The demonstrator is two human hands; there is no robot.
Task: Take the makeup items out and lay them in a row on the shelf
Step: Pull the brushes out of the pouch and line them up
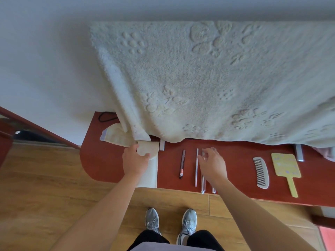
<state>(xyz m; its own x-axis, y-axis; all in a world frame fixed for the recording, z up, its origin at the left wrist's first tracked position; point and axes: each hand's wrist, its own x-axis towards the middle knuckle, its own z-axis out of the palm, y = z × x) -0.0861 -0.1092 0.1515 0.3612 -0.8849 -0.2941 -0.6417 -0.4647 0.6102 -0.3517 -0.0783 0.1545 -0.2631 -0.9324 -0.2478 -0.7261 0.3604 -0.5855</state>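
On the red-brown shelf lie a dark slim pencil, a silver stick and two clear-wrapped sticks side by side. My right hand hovers over the clear-wrapped sticks, its fingers curled at the top end of one; whether it pinches it I cannot tell. My left hand grips the cream cloth pouch at the shelf's left part. A grey comb and a yellow hand mirror lie further right.
A fluffy cream blanket hangs over the shelf's back edge. A black hair tie sits at the far left corner. Metal brackets stand at the back. Wooden floor and my grey shoes are below.
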